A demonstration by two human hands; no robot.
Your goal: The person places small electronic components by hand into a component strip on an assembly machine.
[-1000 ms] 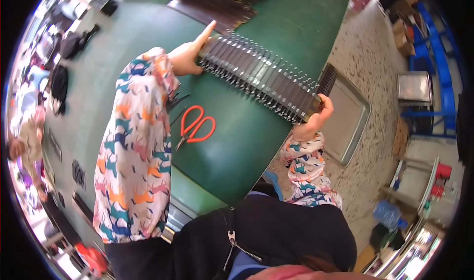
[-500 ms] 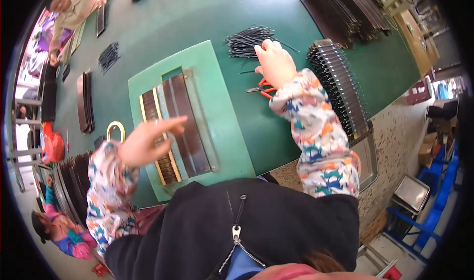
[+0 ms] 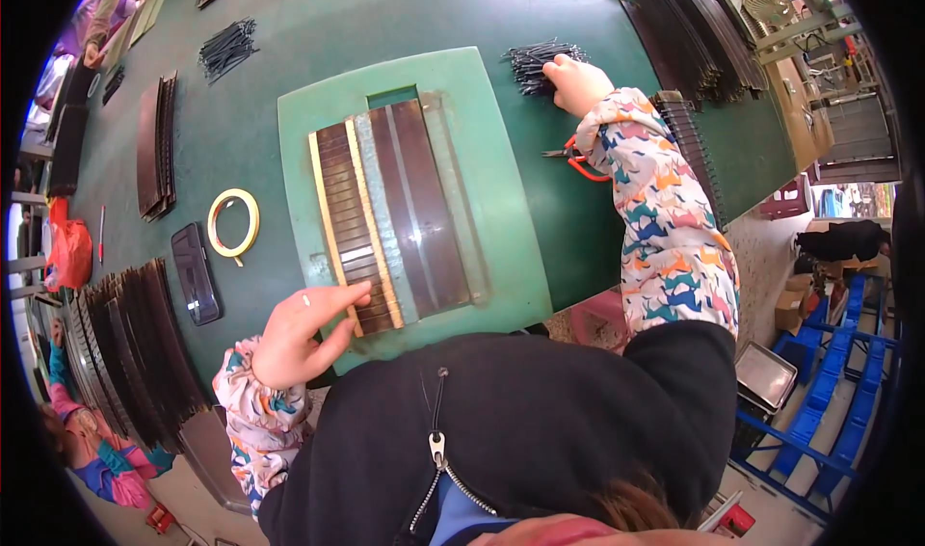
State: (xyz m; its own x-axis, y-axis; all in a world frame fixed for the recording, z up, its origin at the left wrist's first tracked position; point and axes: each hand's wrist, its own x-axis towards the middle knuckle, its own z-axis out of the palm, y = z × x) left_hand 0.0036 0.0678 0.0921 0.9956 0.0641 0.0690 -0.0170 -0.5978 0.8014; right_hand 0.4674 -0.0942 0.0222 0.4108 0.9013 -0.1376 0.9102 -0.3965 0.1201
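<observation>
My left hand (image 3: pixel 306 338) hovers at the near end of a dark ribbed strip (image 3: pixel 345 199) with yellow edges, its fingers stretched out and nothing in them. That strip lies beside a smooth dark brown panel (image 3: pixel 429 213) on a light green board (image 3: pixel 506 209). To the right, my right hand (image 3: pixel 583 85) reaches into a pile of thin black wire-like pieces (image 3: pixel 532 64). Its fingers are curled together at the pile's edge; whatever is between them is hidden. Just below that hand lie cutters with orange-red handles (image 3: pixel 588 168), partly covered by my sleeve.
A yellow tape roll (image 3: pixel 252 222) and a black phone (image 3: pixel 197 272) lie left of the board. Stacks of dark strips (image 3: pixel 135 344) stand near left, with others (image 3: pixel 689 40) far right. A second pile of black pieces (image 3: pixel 227 50) sits far left. Co-workers are at the left.
My left hand has drawn back toward me from over the dark panel to the ribbed strip's near end. My right hand stays at the black pile, its fingers now curled in. The whole view has shifted.
</observation>
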